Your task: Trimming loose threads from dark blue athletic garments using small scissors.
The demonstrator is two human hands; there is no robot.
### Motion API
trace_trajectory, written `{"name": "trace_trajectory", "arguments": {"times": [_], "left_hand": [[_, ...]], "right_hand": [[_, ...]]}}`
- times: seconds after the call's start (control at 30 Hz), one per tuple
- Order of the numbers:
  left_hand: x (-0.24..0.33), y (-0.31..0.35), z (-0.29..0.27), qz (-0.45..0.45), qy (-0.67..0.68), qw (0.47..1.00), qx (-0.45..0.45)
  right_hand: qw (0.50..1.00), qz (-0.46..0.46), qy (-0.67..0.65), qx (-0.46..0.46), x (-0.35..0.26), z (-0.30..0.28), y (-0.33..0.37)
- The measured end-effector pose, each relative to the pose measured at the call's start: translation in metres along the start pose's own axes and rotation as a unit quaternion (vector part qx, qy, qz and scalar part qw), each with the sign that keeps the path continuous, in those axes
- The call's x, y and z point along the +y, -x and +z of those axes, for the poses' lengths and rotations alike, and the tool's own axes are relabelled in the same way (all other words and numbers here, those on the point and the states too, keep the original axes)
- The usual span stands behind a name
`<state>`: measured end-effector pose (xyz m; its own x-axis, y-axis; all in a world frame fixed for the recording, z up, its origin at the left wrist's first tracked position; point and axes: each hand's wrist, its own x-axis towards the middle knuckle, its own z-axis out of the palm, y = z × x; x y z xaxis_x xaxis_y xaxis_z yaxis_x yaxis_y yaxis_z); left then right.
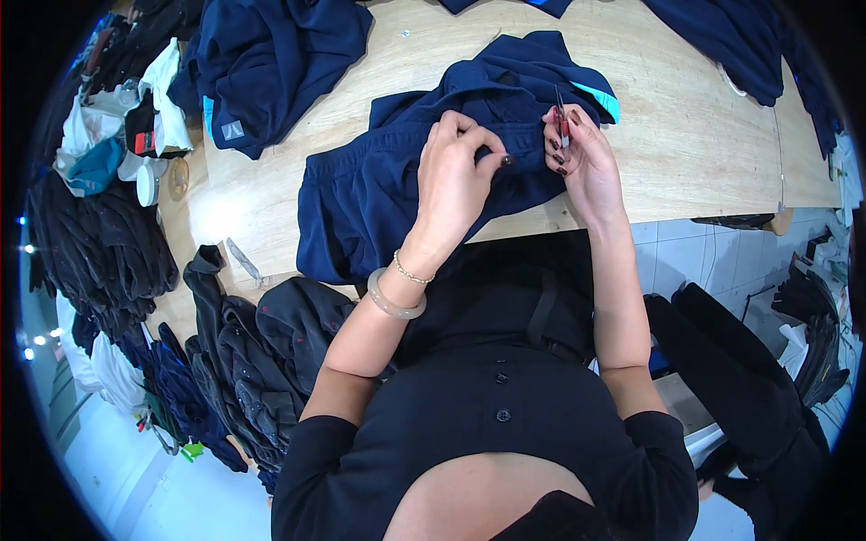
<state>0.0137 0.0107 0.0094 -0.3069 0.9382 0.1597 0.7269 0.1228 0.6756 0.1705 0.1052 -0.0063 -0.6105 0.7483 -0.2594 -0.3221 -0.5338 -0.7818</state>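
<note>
A navy blue garment [388, 194] with a light blue trim lies bunched on the wooden table [686, 126] in front of me. My left hand [456, 176] pinches a fold of its fabric near the middle, fingers closed on the cloth. My right hand [582, 158] rests on the garment just to the right and holds a small thread snipper [561, 117] with a red handle, its blades pointing up and away from me. The two hands are close together over the same seam area.
Another navy garment [271, 63] lies at the table's far left, and more navy cloth [722, 36] at the far right. A pile of black garments [244, 361] hangs off the near left edge. White cups [149, 176] and clutter sit far left. Black bags [749, 388] are on the floor right.
</note>
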Motion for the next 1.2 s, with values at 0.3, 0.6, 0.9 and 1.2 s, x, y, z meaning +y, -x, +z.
{"name": "trace_trajectory", "arguments": {"times": [0.3, 0.6, 0.9, 1.2], "left_hand": [[-0.013, 0.000, -0.009, -0.146, 0.267, 0.952, 0.020], [0.000, 0.002, -0.016, -0.089, 0.126, 0.988, -0.019], [-0.001, 0.003, -0.016, -0.091, 0.125, 0.988, -0.017], [0.000, 0.004, -0.015, -0.094, 0.127, 0.987, -0.015]], "right_hand": [[0.926, -0.123, 0.342, 0.100, -0.002, 0.018, 0.011], [0.715, -0.226, 0.653, 0.104, -0.006, 0.032, 0.027], [0.671, -0.228, 0.697, 0.112, -0.010, 0.039, 0.029], [0.761, -0.179, 0.612, 0.119, -0.006, 0.038, 0.027]]}}
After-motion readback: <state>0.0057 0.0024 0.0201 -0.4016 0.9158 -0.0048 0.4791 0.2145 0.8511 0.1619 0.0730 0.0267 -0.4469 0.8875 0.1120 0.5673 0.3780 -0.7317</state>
